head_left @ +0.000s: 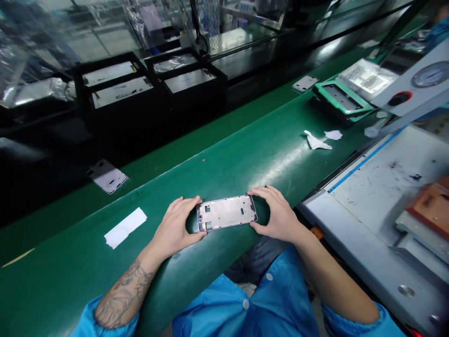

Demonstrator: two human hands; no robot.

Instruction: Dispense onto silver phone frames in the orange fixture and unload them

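A phone frame (226, 213), a flat silvery plate with dark edges and small cutouts, is held between my two hands over the green work surface (196, 173). My left hand (177, 224) grips its left end, thumb at the lower corner and fingers at the upper one. At the opposite end, my right hand (275, 213) pinches the corners between thumb and fingers. The frame is nearly level, its right end slightly higher in the picture. To the left of my left hand lies a white paper strip (125, 227).
Another phone frame (108, 176) lies at the far left, and a third frame (305, 84) at the back. Black trays (196, 96) line the rear. Crumpled white paper (316, 142) rests near a green fixture (345, 100). A machine with a gauge (430, 75) and a grey bench (372, 210) stand right.
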